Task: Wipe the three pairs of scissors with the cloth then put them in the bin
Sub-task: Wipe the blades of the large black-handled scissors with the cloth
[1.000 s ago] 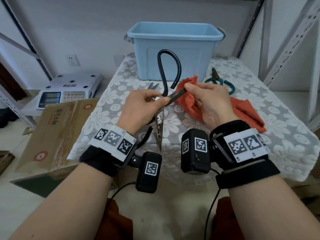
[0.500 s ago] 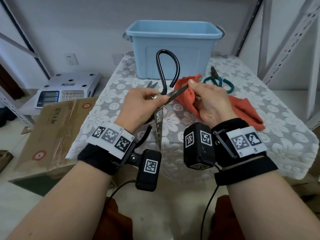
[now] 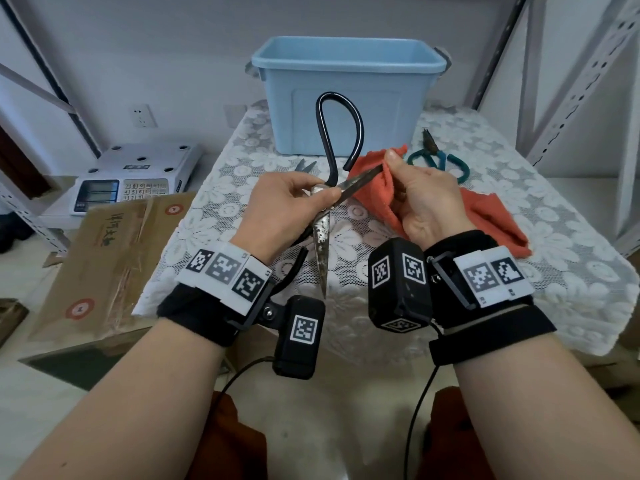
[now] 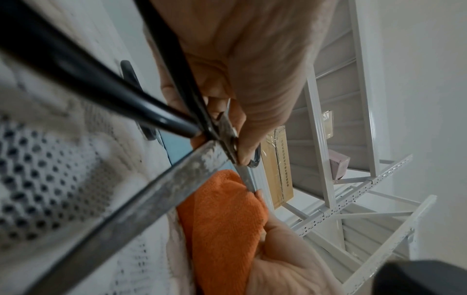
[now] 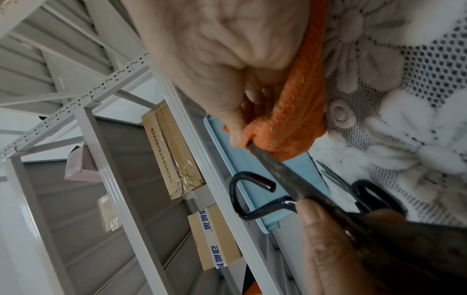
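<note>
Now, left hand: the left hand (image 3: 287, 206) pinches the pivot of the large black-handled steel scissors (image 3: 325, 216), blades spread wide, held above the worktop (image 3: 571, 271).
Right hand: the right hand (image 3: 422, 199) has its fingers (image 3: 393, 157) clenched on the orange terry cloth (image 3: 374, 188), wrapped round the tip of one blade.
Beyond the fingers: the light blue plastic bin (image 3: 349, 95) stands on the lace-covered worktop.
Right of the fingers: small green-handled scissors (image 3: 440, 157) lie near the bin.
Left of the cloth: a third pair's blade tips (image 3: 306, 165) show above the left hand.
</note>
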